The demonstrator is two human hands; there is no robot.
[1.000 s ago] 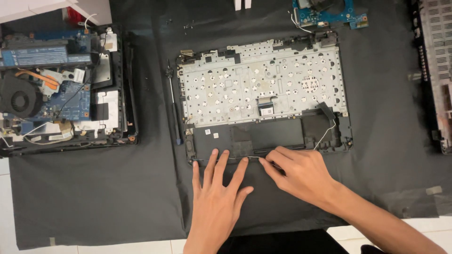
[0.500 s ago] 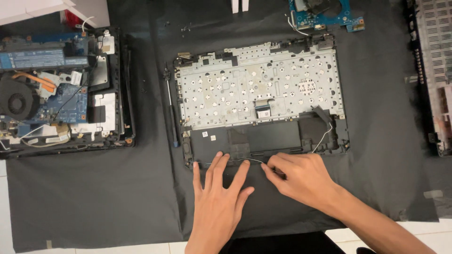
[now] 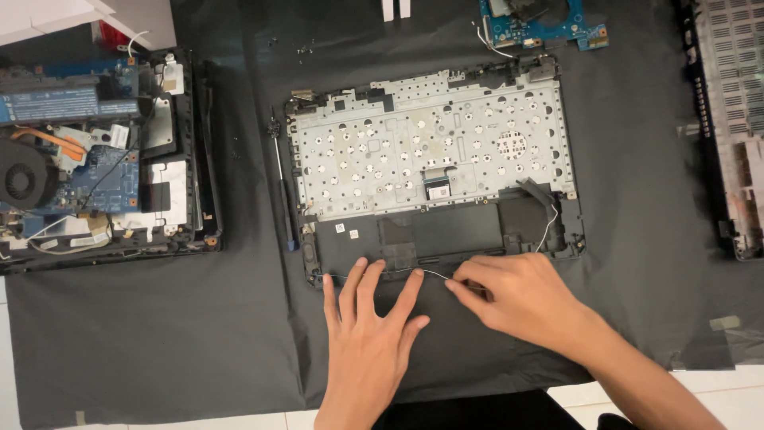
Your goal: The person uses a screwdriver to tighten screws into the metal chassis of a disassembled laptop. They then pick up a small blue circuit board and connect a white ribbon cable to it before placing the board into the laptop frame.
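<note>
**Thin wire being worked along front edge of opened laptop shell**

The thin white wire (image 3: 434,273) is lying along the front edge of the laptop palmrest shell (image 3: 434,171), which is sitting face-down at the middle of the black mat (image 3: 159,334) covering the bench. The right hand (image 3: 521,299) is pinching the wire, thumb and forefinger closed together on it. The left hand (image 3: 370,326) is pressing flat, fingers spread and holding nothing, on the shell's front edge just beside the wire.

Risk, as judged: a sharp pull could be snapping the wire or tearing it from its speaker end (the far run curves up at the right side of the shell).

A screwdriver (image 3: 282,195) is lying just left of the shell; a second opened laptop base (image 3: 103,159) is sitting well apart, left.

The wire's left end is hard to make out, and the panel at far right is cut off.
</note>
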